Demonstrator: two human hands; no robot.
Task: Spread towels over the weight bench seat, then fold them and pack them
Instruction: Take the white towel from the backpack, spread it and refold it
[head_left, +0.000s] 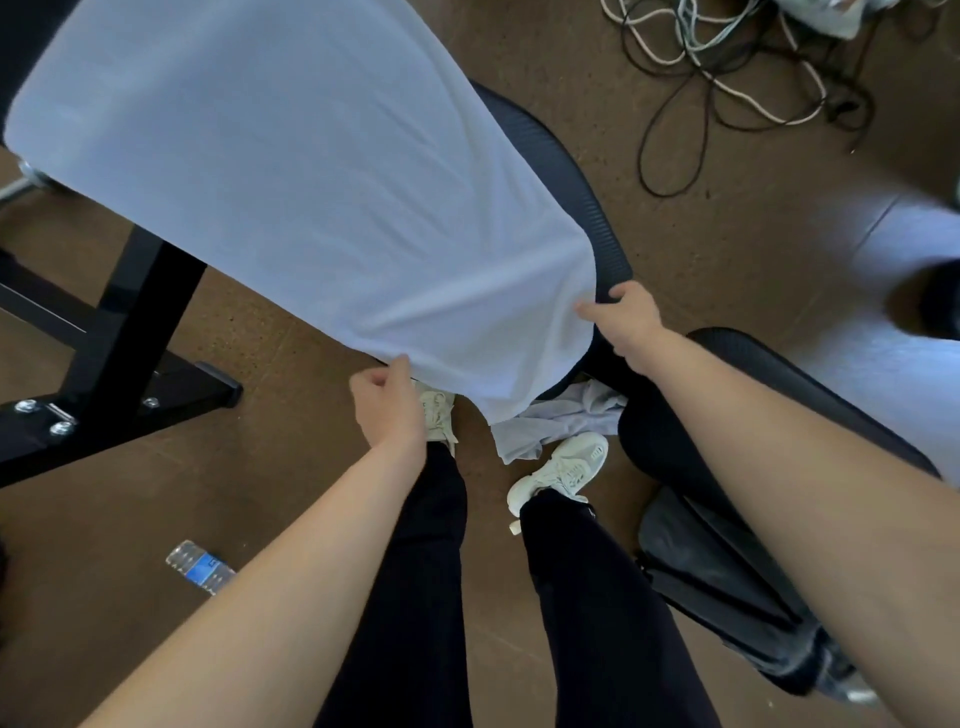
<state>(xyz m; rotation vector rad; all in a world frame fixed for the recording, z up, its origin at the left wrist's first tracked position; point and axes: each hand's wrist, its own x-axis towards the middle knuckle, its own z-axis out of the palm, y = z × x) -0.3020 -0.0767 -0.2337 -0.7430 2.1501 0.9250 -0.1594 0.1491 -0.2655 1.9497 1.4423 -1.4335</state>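
A pale blue-white towel (291, 182) lies spread over the black weight bench seat (566, 166), covering most of it and hanging over the near end. My left hand (389, 400) pinches the towel's near hem at its lower left. At the lower right corner, my right hand (626, 322) grips the towel by the seat's edge. A second crumpled towel (561, 421) lies on the floor under the seat's near end, between my feet.
The bench's black steel frame (119, 332) stands at left. A water bottle (200, 566) lies on the brown floor. A dark bag (727, 587) sits at right below a black padded part (810, 395). Tangled cables (727, 67) lie at the top right.
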